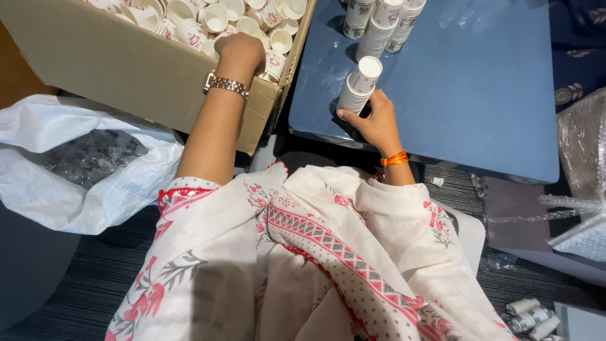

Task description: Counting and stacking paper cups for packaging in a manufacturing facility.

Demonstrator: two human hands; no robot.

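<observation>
Dark ribbed carpet (95,278) runs under me, with a low blue table (480,95) standing on the right and a big brown cardboard box (120,69) on the left, both just past my lap.

That box is packed with small white paper cups with red print (214,17) — loose ones lying every way, plus a few short nested stacks. My left hand (240,52) is reaching over the box's near wall and down among those cups; the fingers are buried out of sight, so I cannot tell whether they have closed on anything. A rose-gold metal watch (225,83) sits on that wrist.

My right hand (374,121) rests at the near left edge of the table, wrapped around the lower part of a nested stack of white paper cups (360,87) that leans tilted toward the far side, its open mouth uppermost. An orange thread bracelet (394,159) circles that wrist.

Farther along the table, at the far edge, three longer stacks of patterned paper cups (379,25) lie side by side.

Near left, a white plastic sack (126,183) gapes open, holding crumpled clear plastic film (88,155). At the right edge sits a bundle in clear wrap (584,145), and a few short cup stacks (530,316) lie on the floor near right.
</observation>
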